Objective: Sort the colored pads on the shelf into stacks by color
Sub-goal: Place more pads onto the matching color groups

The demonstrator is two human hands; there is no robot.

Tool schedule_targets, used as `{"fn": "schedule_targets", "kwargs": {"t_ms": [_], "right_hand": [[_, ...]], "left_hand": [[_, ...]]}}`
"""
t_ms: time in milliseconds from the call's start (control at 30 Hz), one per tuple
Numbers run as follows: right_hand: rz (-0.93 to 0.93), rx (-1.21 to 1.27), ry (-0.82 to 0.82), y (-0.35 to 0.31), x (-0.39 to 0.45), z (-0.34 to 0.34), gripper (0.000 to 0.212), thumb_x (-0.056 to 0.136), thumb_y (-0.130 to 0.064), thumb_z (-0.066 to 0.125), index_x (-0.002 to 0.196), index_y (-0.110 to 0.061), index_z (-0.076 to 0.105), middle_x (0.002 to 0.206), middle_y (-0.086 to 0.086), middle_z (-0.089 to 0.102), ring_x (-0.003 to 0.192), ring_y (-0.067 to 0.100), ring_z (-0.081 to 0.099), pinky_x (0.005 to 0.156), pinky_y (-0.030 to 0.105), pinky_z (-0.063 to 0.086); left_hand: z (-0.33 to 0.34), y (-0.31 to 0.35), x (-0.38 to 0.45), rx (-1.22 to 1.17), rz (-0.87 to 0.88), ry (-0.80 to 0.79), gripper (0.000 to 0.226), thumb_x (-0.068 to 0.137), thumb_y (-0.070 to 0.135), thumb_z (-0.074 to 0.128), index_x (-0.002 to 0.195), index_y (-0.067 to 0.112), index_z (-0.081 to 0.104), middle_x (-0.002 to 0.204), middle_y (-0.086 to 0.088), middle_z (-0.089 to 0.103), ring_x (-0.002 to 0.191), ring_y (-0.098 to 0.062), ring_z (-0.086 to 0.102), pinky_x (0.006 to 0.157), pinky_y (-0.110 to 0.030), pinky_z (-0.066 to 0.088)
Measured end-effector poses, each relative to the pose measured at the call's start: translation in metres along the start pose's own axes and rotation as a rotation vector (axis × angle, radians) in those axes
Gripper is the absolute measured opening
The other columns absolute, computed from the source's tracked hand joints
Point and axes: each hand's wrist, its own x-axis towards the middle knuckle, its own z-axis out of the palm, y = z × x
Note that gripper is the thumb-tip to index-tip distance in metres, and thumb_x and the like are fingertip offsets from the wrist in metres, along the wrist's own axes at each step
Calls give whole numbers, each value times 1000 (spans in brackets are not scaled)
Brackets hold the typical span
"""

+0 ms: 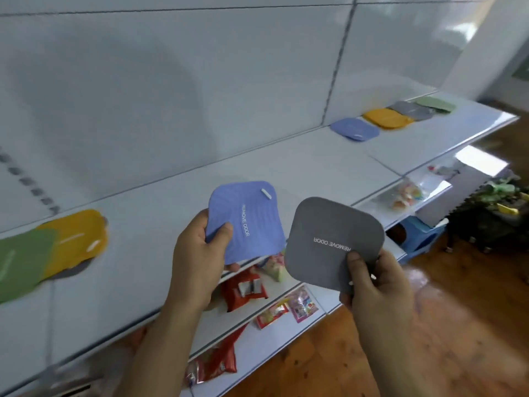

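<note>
At the shelf's point(286, 167) left end, the green pad point(20, 262) runs off the picture's edge, and it covers part of the yellow pad point(77, 239). A grey pad point(71, 269) underneath shows only a sliver. Snack packets point(246, 287) on the lower shelf are partly hidden behind both hands and too blurred to read.

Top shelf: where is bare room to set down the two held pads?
Bare shelf runs between the left yellow pad and the far blue pad, behind both held pads. Crowded: the overlapping green pad and yellow at left, and the far-right row.
</note>
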Motion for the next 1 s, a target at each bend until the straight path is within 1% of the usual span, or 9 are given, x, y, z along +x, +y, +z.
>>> {"fn": "schedule_targets", "kwargs": {"t_ms": [67,133,267,333,433,533,633,800,1000], "right_hand": [[-2,-4,26,6,21,-35,21,102,-14,65,95,-32,72,76,-4,69,58,12,63,47,35,54],[9,-17,47,13,40,-67,20,101,-11,64,92,-28,71,70,-1,65,49,10,58,44,31,51],[59,25,106,21,75,-115,21,101,-9,65,87,-22,72,62,5,56,40,18,50,40,27,42],[75,50,127,25,91,-129,21,101,-8,64,92,-23,75,64,6,56,42,20,48,41,27,42],[78,79,145,26,118,-142,26,102,-10,64,95,-32,78,70,10,63,48,24,48,43,32,43],[71,70,163,28,151,-150,32,102,-10,63,92,-36,77,67,5,63,48,24,49,42,34,43],[53,-14,179,29,193,-159,27,102,-10,63,96,-32,77,63,-1,61,46,22,49,43,33,45],[31,-38,159,16,267,-155,24,101,-7,64,97,-27,78,60,-2,58,42,17,47,40,30,43],[19,-21,59,18,341,-128,19,102,-9,64,99,-22,76,63,-3,57,46,20,48,45,29,43]], "left_hand": [[43,5,-4,25,21,-30,20,101,18,63,113,31,71,106,17,76,98,-9,72,81,-42,61],[83,11,-8,24,31,-67,21,101,19,63,116,32,71,109,19,75,100,-4,71,83,-35,59],[154,27,-11,-17,38,-167,22,102,11,62,118,25,65,107,13,71,82,7,69,53,-13,53],[185,30,-4,-11,46,-196,23,102,8,62,120,22,61,108,12,68,81,13,66,50,-8,49],[230,34,13,0,59,-239,22,101,7,63,116,23,60,105,13,67,80,9,67,48,-9,49],[272,33,36,-28,27,-274,21,100,10,65,113,26,62,104,7,70,81,-18,71,47,-21,53],[312,35,64,-71,9,-300,18,97,16,66,112,27,64,104,-2,72,73,-33,68,46,-28,52],[355,53,111,-69,20,-252,16,100,12,62,109,26,62,100,4,69,72,-24,67,43,-19,48],[369,62,174,-11,-8,-135,20,99,10,63,112,26,62,105,7,67,84,-21,67,45,-24,53]]}}
